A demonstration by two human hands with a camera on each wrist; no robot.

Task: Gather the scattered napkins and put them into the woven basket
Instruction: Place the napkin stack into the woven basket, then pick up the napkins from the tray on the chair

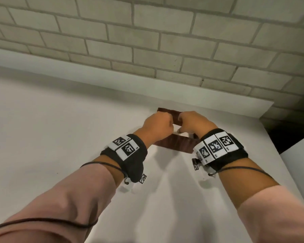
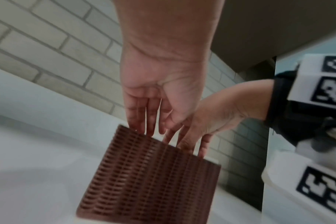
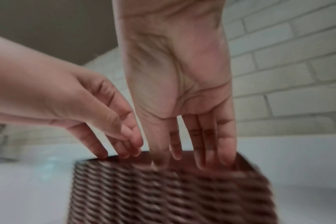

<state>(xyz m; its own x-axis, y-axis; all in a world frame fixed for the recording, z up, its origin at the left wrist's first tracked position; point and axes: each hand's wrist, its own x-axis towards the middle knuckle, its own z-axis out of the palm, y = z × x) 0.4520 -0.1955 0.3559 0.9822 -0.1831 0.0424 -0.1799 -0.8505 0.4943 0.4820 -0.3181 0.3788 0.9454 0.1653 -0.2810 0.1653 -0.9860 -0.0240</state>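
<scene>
A brown woven basket (image 1: 174, 143) is seen on a white table (image 1: 60, 128), near the far right corner, below a pale brick wall (image 1: 147, 41). Both hands are held over its mouth, close together. The left hand (image 1: 157, 126) is reached down with its fingers (image 2: 144, 119) straight and pointing into the opening; their tips are hidden behind the rim. The right hand (image 1: 191, 123) is placed just beside it, its fingers (image 3: 209, 145) likewise extended and dipped past the rim into the basket. Nothing is gripped by either hand, as far as the wrist views show. A small white patch (image 1: 177, 128) is glimpsed between the hands in the head view; whether it is a napkin cannot be told. Black wrist bands (image 1: 221, 148) with printed markers are worn on both wrists.
</scene>
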